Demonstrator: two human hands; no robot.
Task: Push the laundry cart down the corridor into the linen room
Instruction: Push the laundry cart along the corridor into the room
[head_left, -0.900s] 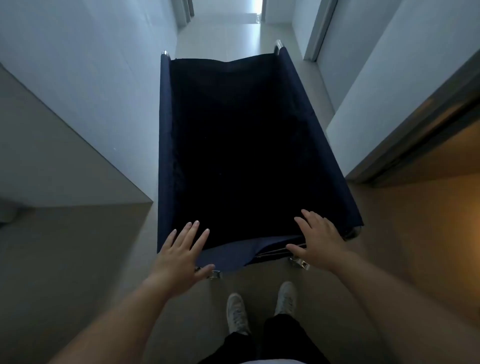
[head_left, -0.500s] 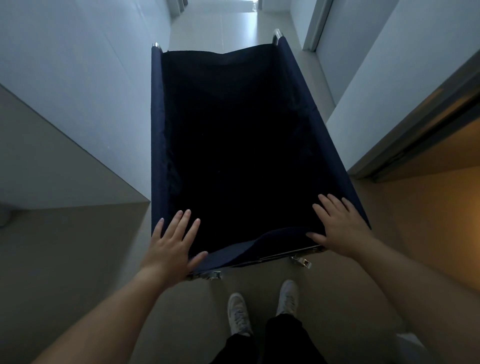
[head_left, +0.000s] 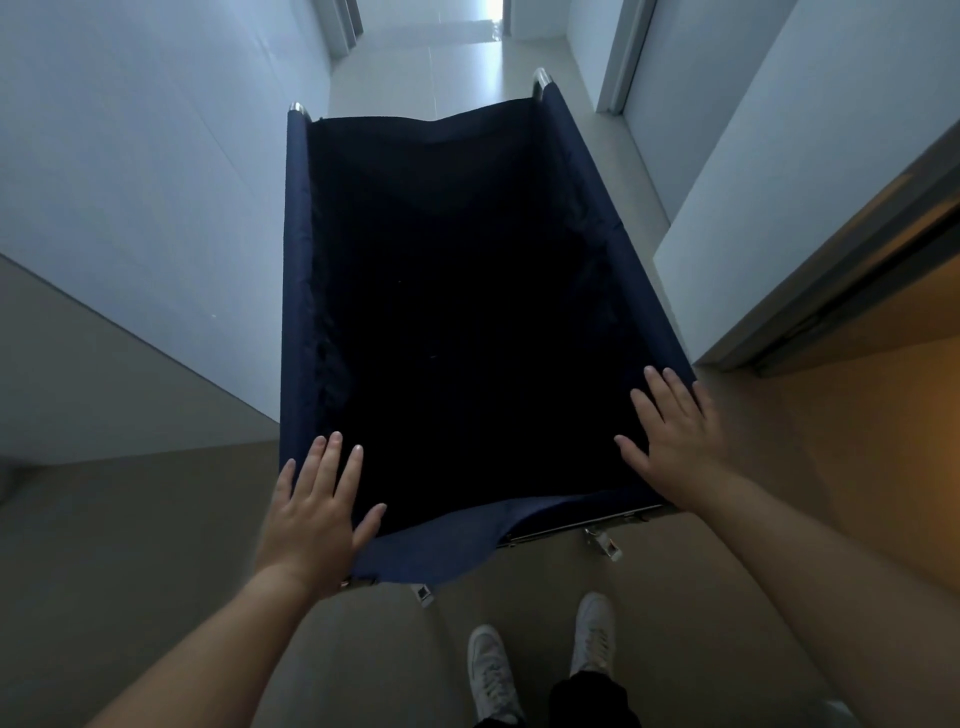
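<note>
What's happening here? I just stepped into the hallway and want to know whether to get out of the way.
A person is pushing a dark blue fabric laundry cart along a narrow corridor. The left hand and right hand lie flat, fingers spread, on its near corners, not gripping. The bag looks empty, though its inside is very dark. The cart sits close to the left wall, and an open doorway is on the right.

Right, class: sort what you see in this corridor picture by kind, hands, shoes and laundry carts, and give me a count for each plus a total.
Hands: 2, left hand and right hand, both flat on the cart's near rim
White shoes: 2
Laundry carts: 1, navy fabric
Total: 5
</note>
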